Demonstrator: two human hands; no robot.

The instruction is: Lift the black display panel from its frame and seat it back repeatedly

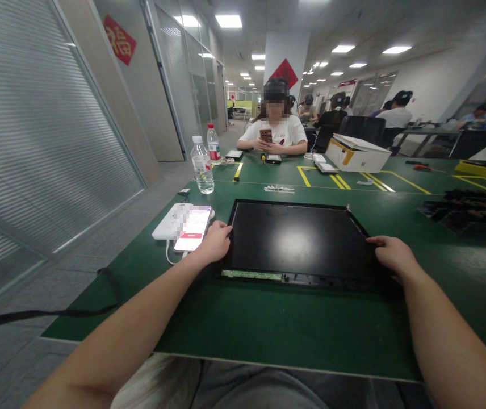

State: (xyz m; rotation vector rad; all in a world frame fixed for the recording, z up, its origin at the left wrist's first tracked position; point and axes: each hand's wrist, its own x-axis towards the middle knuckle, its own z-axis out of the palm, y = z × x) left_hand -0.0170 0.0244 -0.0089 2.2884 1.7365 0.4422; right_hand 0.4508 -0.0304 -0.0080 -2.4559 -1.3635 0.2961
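A black LCD panel [294,238] in a dark frame is in front of me at the green table, its glossy face up and reflecting a light. Along its near edge runs a narrow green circuit board [251,275]. My left hand [216,241] grips the panel's left edge between thumb and fingers. At the opposite edge, my right hand [392,255] pinches the frame, some fingers hidden beneath it. Just left of my left hand lies a lit smartphone [194,227] with a white cable, partly over a white box-like device [168,221].
Two water bottles, a nearer one [202,167] and a red-capped one [213,145], stand at the back left. Across the green table [226,324] a person [272,133] holds a phone. A white box [357,153] sits behind right; dark stacked parts [473,210] lie right.
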